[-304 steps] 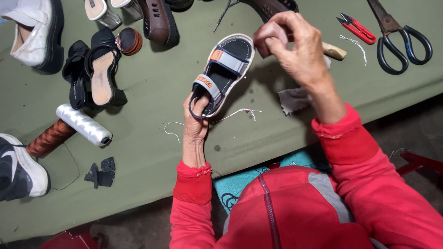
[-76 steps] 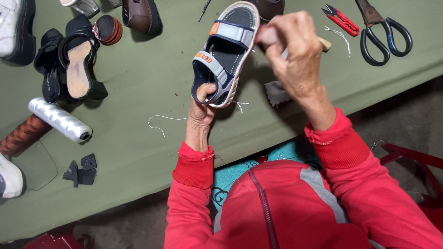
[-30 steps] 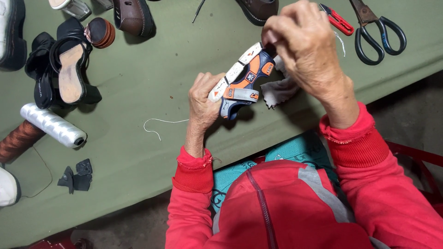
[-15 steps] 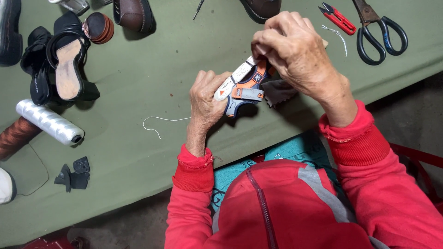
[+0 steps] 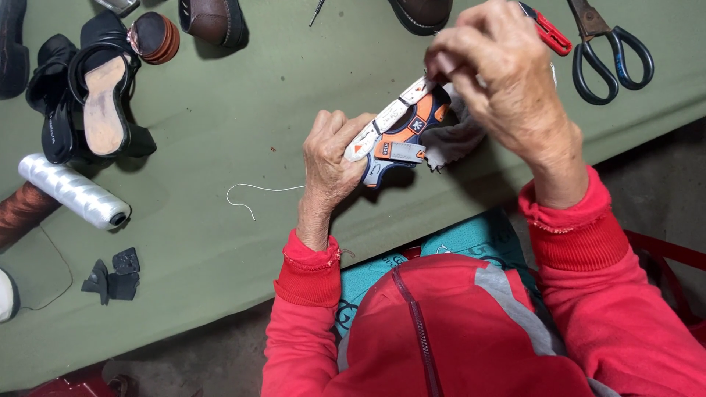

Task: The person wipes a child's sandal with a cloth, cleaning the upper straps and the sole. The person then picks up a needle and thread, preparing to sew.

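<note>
A small child's sandal (image 5: pixel 401 132), blue and orange with a whitish sole edge, is held on its side over the green table (image 5: pixel 243 110). My left hand (image 5: pixel 331 158) grips its heel end from below. At the sandal's toe end, my right hand (image 5: pixel 500 70) has its fingers pinched together, and I cannot make out what they pinch. A loose white thread (image 5: pixel 257 192) lies on the table left of my left hand. A grey scrap of cloth (image 5: pixel 452 143) shows under the sandal.
Black sandals (image 5: pixel 88 95) lie at the far left, with a white thread spool (image 5: pixel 73 191) below them. Brown shoes (image 5: pixel 213 18) sit at the top edge. Red cutters (image 5: pixel 548 33) and black scissors (image 5: pixel 607 51) lie at top right. Small black scraps (image 5: pixel 114 273) are near the left front.
The sandal went from lying sole-down to being turned on its side. Both hands have drawn together around it, the right one pinching at its toe end.
</note>
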